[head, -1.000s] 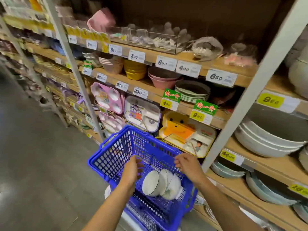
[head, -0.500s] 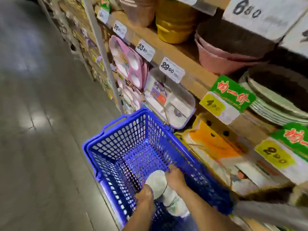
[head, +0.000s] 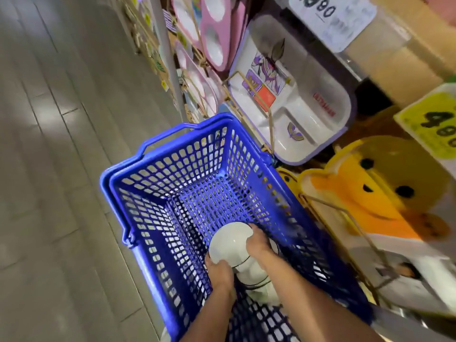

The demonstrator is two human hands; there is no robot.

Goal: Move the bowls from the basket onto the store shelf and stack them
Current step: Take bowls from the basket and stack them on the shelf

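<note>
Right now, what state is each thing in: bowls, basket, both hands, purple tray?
bowls: on their sides, nested, inside the basket
basket: handles down, bowls at near end
left hand: grips the front bowl's rim
right hand: grips the bowls from the right
purple tray: propped upright on a wire stand

A shop aisle of tableware

Printed price tags, one white (head: 330, 18) and one yellow (head: 429, 124), are fixed along the edge of a wooden store shelf (head: 407, 58). Under it, children's divided plates stand on display in wire holders: a pink one (head: 217, 28), a purple-rimmed one (head: 296, 95) and a yellow bear-shaped one (head: 370, 193). A blue plastic shopping basket (head: 209, 120) sits by the racks, and grey plank flooring (head: 61, 144) runs down the aisle.
</note>
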